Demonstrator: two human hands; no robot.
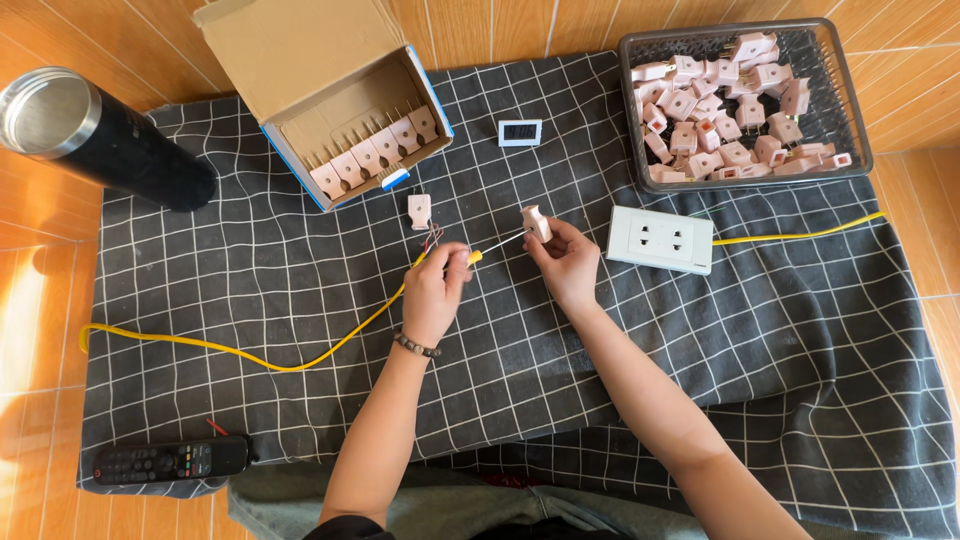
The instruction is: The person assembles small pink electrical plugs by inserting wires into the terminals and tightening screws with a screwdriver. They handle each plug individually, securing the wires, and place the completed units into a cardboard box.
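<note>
A person seated on a wooden floor (pixel 60 320) works over a dark checked cloth (pixel 500 340), assembling small pink plugs. From the left: a steel-topped black flask (pixel 95 135) lies at the cloth's corner, a black remote control (pixel 170 460) near the lower edge, and a yellow cable (pixel 240 355) curls across the cloth toward the hands. An open cardboard box (pixel 335 100) holds one row of pink plugs (pixel 375 152) standing prongs up, which reads as finished pieces packed away; most of the box is not yet filled. A single pink plug part (pixel 420 210) lies on the cloth just below the box, near the bare wire ends (pixel 432 238) of the cable. The left hand (pixel 435 290) is closed around a yellow-handled screwdriver (pixel 478 255), its thin shaft pointing right into the pink plug (pixel 537 222) pinched upright between the fingers of the right hand (pixel 568 262), above the cloth's middle. The piece in hand looks midway through fitting. A small white digital timer (pixel 520 132) sits above, a white double wall socket (pixel 660 240) just right of the right hand with a second yellow lead (pixel 800 235) running off, and a wire basket (pixel 745 100) at far right is heaped with loose pink pieces, so much seems left to do
</note>
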